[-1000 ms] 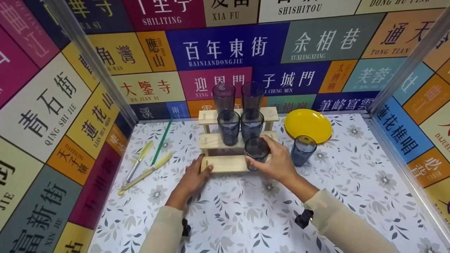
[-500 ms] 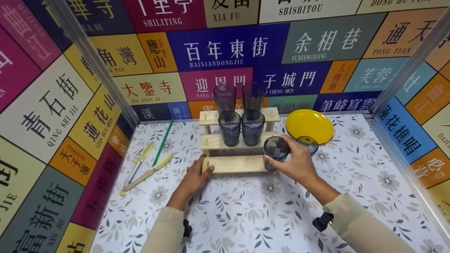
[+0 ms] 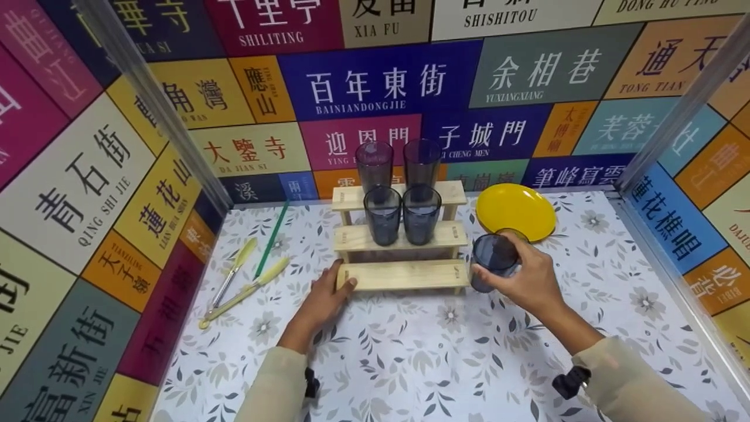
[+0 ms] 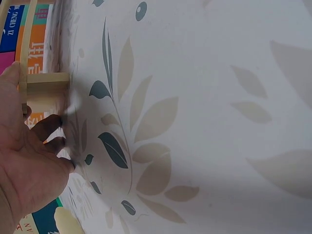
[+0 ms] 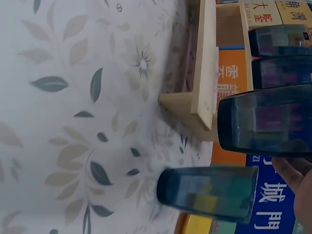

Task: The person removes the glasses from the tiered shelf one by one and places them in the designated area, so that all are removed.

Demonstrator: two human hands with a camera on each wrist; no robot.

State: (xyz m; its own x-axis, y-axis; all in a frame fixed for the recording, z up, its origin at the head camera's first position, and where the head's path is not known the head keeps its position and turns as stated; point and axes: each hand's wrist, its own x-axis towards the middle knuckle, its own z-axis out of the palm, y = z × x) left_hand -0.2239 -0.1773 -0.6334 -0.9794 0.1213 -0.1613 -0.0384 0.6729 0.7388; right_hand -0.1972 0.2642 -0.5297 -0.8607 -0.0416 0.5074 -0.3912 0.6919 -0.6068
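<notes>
A stand [image 3: 404,275] was set between the left hand [image 3: 328,293] and the right hand [image 3: 530,278]. Beyond, two glasses [image 3: 384,220] were placed on its middle tier [image 3: 445,233], two more glasses [image 3: 375,167] on its top tier [image 3: 348,197]. Behind the right hand's glass [image 3: 486,266], another glass [image 5: 209,192] and a plate [image 3: 510,205] were placed; left of the left hand, tongs [image 3: 240,296] and a stick [image 3: 272,239] were laid.

Head view: bright, diffuse light; we get the white floral-print tabletop [image 3: 422,357] near-white at lower centre, multicoloured sign-printed walls [image 3: 375,85] stretched toward the edges. Both wrist views: dimmer, greyer. We see soft shadow under the pale wooden three-tier rack [image 5: 204,63], upper centre, right wrist.
</notes>
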